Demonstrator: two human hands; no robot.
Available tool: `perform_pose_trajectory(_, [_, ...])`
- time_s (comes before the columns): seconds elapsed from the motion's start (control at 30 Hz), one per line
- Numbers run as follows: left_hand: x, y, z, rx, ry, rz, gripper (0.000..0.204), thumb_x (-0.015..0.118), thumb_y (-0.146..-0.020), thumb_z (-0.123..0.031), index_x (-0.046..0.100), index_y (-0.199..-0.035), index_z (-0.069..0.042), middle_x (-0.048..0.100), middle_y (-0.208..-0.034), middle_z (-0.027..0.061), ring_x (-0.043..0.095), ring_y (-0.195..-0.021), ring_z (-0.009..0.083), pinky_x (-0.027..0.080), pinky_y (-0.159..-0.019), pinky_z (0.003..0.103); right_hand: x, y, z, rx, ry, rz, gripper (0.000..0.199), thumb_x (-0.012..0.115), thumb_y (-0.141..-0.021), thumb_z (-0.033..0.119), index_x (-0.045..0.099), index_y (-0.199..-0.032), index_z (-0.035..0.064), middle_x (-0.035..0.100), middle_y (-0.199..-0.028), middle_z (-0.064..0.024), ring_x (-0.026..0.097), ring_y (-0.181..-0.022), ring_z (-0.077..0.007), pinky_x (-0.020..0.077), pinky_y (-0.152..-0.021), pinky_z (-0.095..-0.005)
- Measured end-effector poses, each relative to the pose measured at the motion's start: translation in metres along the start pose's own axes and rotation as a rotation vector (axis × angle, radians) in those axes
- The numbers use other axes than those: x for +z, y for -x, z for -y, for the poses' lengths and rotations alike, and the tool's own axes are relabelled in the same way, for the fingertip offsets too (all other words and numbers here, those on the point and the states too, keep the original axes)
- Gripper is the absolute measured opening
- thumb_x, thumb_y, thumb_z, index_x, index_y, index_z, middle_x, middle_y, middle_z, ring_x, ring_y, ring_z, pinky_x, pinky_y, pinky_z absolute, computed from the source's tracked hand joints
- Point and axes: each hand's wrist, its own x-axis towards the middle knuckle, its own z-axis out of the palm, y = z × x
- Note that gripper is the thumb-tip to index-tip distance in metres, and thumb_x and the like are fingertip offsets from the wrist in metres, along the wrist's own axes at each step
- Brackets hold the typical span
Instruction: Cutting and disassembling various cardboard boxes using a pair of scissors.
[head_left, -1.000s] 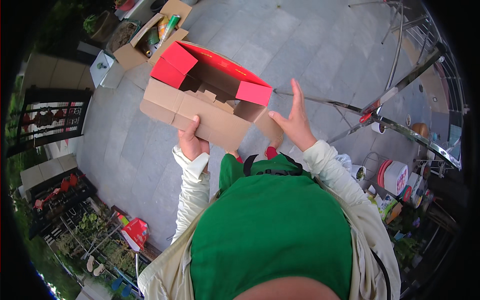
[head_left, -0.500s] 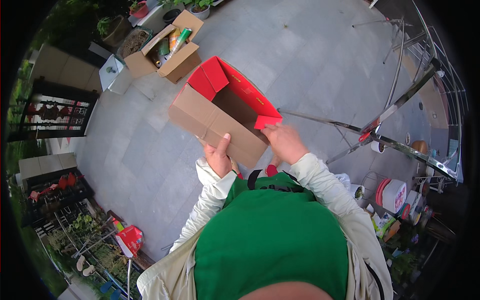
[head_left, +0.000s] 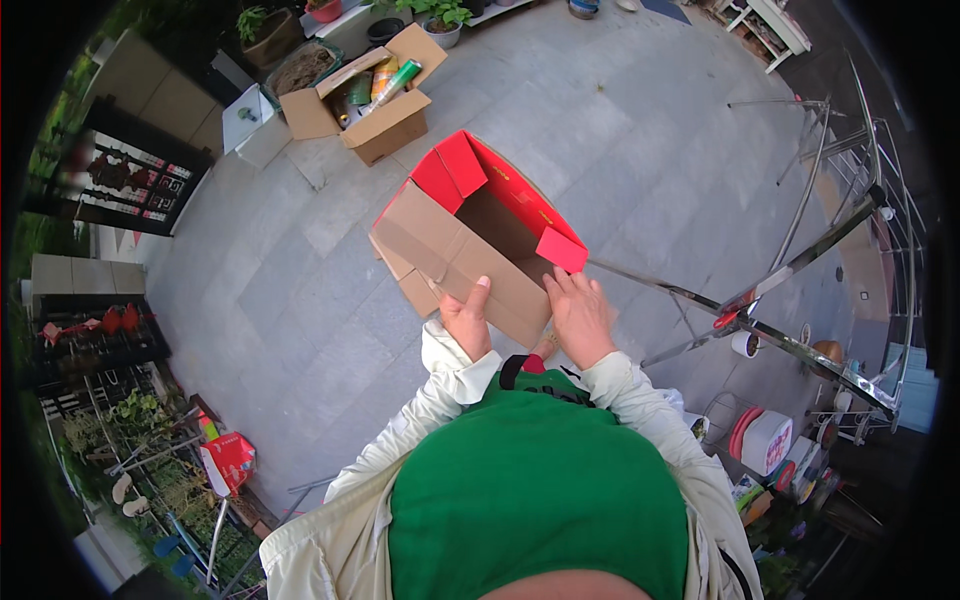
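A cardboard box [head_left: 462, 250], plain brown on one side and red on the other, is held in front of my waist with its top open. My left hand [head_left: 467, 320] grips its near side, the thumb lying on the brown flap and the fingers hidden beneath. At the box's right end, my right hand [head_left: 583, 318] has its fingers closed over the edge, just below a small red flap [head_left: 563, 249]. The part of the box's inside that shows holds no objects. Another brown panel sticks out under the near flap on the left.
An open carton [head_left: 385, 135] with cans and a green tube stands on the grey paving [head_left: 290, 260], beside a white tub [head_left: 250, 130]. A metal frame [head_left: 745, 310] reaches in from the right. Potted plants [head_left: 440, 20] line the back, and plastic stools [head_left: 765, 438] stand lower right.
My right hand has come off the small red flap to the edge below it. The box's near flap has shifted, and a panel beneath now shows. The whole view has shifted slightly.
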Motion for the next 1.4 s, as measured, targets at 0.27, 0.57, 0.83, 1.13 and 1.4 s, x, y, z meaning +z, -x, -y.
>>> perform_pose_trajectory(0.27, [0.008, 0.001, -0.010, 0.057, 0.104, -0.053, 0.024, 0.058, -0.086, -0.007, 0.058, -0.109, -0.001, 0.063, -0.103, 0.0063, 0.058, -0.095, 0.0164, 0.042, -0.087, 0.031, 0.021, 0.010, -0.010, 0.268, 0.082, -0.330, 0.053, 0.048, -0.089, 0.019, 0.035, -0.136, -0.0015, 0.026, -0.144, -0.0260, 0.037, -0.123, -0.0371, 0.0259, -0.101, -0.0457])
perform_pose_trajectory(0.57, [0.009, 0.010, -0.017, 0.003, 0.199, 0.041, 0.028, 0.059, -0.086, -0.006, 0.056, -0.113, -0.003, 0.061, -0.107, 0.0063, 0.057, -0.100, 0.0181, 0.044, -0.088, 0.034, 0.059, -0.002, -0.041, 0.596, -0.784, -0.149, 0.053, 0.047, -0.092, 0.026, 0.034, -0.136, -0.0006, 0.048, -0.128, -0.0245, 0.044, -0.121, -0.0350, 0.0301, -0.101, -0.0429])
perform_pose_trajectory(0.83, [-0.001, 0.008, -0.012, -0.242, 0.314, 0.153, 0.034, 0.061, -0.084, -0.004, 0.054, -0.117, -0.006, 0.060, -0.112, 0.0051, 0.057, -0.105, 0.0201, 0.045, -0.090, 0.036, 0.054, -0.005, -0.043, 0.560, -1.576, -0.006, 0.039, 0.050, -0.089, 0.003, 0.042, -0.127, -0.0002, 0.057, -0.115, -0.0107, 0.057, -0.101, -0.0178, 0.0459, -0.085, -0.0316])
perform_pose_trajectory(1.13, [-0.013, 0.007, -0.024, -0.179, 0.173, 0.242, 0.033, 0.061, -0.084, -0.002, 0.055, -0.116, -0.004, 0.062, -0.110, 0.0066, 0.058, -0.103, 0.0197, 0.043, -0.091, 0.034, 0.032, -0.011, -0.036, 0.385, -0.849, -0.252, 0.060, 0.055, -0.086, 0.006, 0.026, -0.139, 0.0031, 0.038, -0.134, -0.0210, 0.043, -0.122, -0.0310, 0.0358, -0.101, -0.0406])
perform_pose_trajectory(1.4, [-0.001, 0.028, -0.004, -0.269, 0.144, 0.319, 0.031, 0.061, -0.084, -0.002, 0.055, -0.114, -0.002, 0.062, -0.108, 0.0072, 0.059, -0.100, 0.0189, 0.044, -0.089, 0.033, -0.001, -0.032, -0.044, 0.096, 0.247, -0.412, 0.083, 0.067, -0.076, 0.014, 0.018, -0.143, 0.0047, 0.019, -0.145, -0.0239, 0.028, -0.133, -0.0365, 0.0259, -0.108, -0.0494])
